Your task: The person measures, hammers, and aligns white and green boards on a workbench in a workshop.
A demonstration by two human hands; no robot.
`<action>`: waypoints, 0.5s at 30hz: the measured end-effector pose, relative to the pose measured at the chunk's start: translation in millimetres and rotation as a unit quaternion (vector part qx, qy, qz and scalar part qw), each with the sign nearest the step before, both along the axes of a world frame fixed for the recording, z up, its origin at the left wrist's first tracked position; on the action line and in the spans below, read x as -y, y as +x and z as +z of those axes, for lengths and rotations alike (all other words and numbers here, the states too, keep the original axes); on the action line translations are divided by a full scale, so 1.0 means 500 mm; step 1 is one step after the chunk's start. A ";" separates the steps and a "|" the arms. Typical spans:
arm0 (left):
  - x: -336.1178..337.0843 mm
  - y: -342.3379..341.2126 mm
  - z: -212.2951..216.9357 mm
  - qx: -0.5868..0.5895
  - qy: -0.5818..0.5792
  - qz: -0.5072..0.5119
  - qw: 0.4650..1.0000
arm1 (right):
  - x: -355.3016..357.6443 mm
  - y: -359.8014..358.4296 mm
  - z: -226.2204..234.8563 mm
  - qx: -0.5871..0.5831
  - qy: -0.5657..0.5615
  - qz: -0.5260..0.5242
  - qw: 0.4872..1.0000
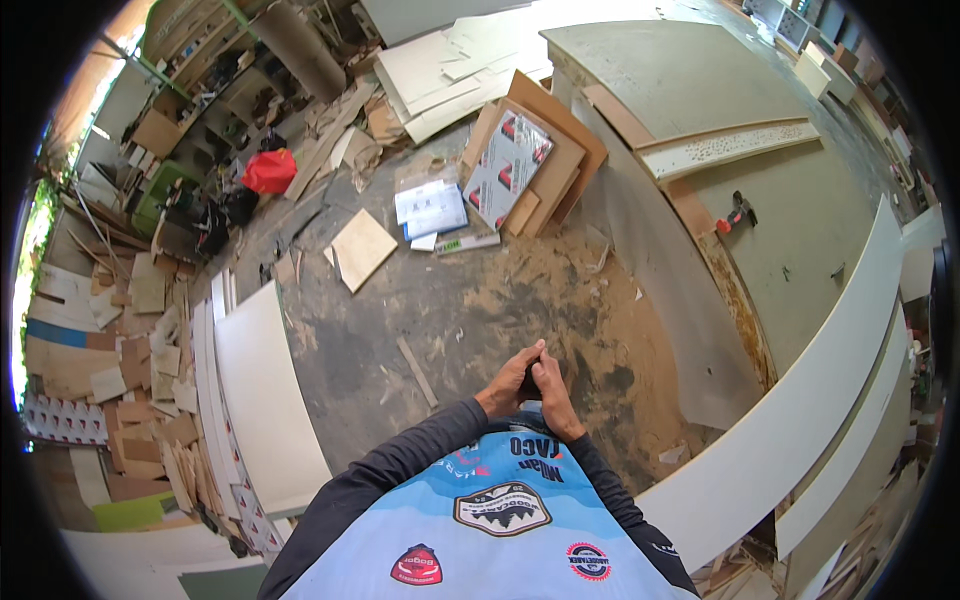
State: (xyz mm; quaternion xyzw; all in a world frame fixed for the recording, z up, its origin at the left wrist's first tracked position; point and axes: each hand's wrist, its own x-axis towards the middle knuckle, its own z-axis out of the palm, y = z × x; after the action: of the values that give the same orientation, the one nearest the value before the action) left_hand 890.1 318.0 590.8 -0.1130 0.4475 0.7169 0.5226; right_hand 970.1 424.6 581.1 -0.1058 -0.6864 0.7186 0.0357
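Observation:
In front of my body, my left hand [508,385] and my right hand [553,393] come together with their fingers closed. Between the palms a small dark thing [530,384] partly shows; its kind is hidden by the fingers. Beyond the hands, on the dusty floor [470,300], lies a thin strip of wood [417,371]. Farther off are a pale square board [361,249] and several white paper sheets [431,207]. Brown panels [560,165] stand leaning beside the sheets, with a printed, wrapped panel [508,168] in front.
At right stands a large bench [760,270] with a red-and-black tool [738,213] on it. Long white panels [800,400] curve along the near right. A white board [265,380] stands at left, near heaped offcuts [140,440]. A red bag [270,172] sits far left.

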 end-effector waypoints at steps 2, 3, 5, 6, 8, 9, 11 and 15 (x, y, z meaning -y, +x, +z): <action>-0.041 -0.037 0.010 0.014 -0.002 0.069 0.998 | -0.050 -0.042 0.023 0.017 0.225 0.060 0.972; -0.052 -0.058 0.008 0.025 0.011 0.069 0.997 | -0.083 -0.065 0.033 0.018 0.302 0.103 0.947; -0.078 -0.095 0.008 0.028 0.010 0.046 0.998 | -0.142 -0.102 0.041 -0.018 0.353 0.116 0.928; -0.087 -0.115 0.017 0.017 -0.006 0.025 1.000 | -0.173 -0.118 0.045 -0.001 0.289 0.113 0.951; -0.103 -0.157 0.022 -0.002 -0.038 0.008 0.999 | -0.229 -0.144 0.053 0.033 0.157 0.104 0.982; -0.113 -0.180 0.018 -0.008 -0.053 0.012 0.999 | -0.247 -0.152 0.064 0.036 0.164 0.040 0.985; -0.136 -0.233 0.002 0.000 -0.050 0.032 0.998 | -0.296 -0.156 0.044 0.042 0.157 -0.033 0.986; -0.150 -0.336 -0.028 0.016 0.089 0.104 0.990 | -0.402 -0.169 0.040 0.094 0.152 -0.155 0.972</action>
State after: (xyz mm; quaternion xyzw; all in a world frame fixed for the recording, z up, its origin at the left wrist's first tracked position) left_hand 721.9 392.8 576.9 -0.1236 0.3593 0.8024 0.4602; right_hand 885.5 625.7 601.2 -0.2712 -0.7629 0.5786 0.0981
